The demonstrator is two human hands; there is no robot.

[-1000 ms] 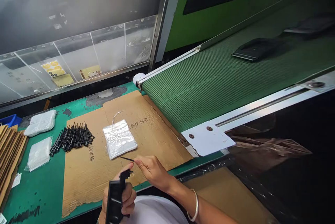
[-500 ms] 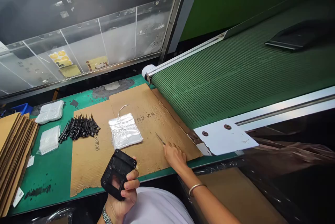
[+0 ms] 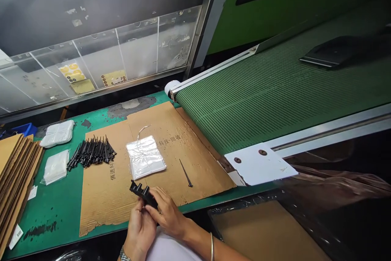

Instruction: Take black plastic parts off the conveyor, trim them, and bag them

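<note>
Both hands are on a black molded plastic part at the front of the bench, turned nearly edge-on. My left hand grips it from below, and my right hand closes on its right side. Much of the part is covered by fingers. To the right, a single thin black pin with a wider end lies on the cardboard sheet. Beyond my hands is a stack of clear plastic bags. A pile of similar black pins sits farther left.
A green conveyor belt slopes up to the right, carrying a dark flat piece. Two more bag stacks, one a white bundle, lie on the green bench. Folded cardboard stands at the left edge.
My right hand has let go of the thin black pin, leaving it on the cardboard, and moved left onto the black part. The part has been turned from face-on to nearly edge-on.
</note>
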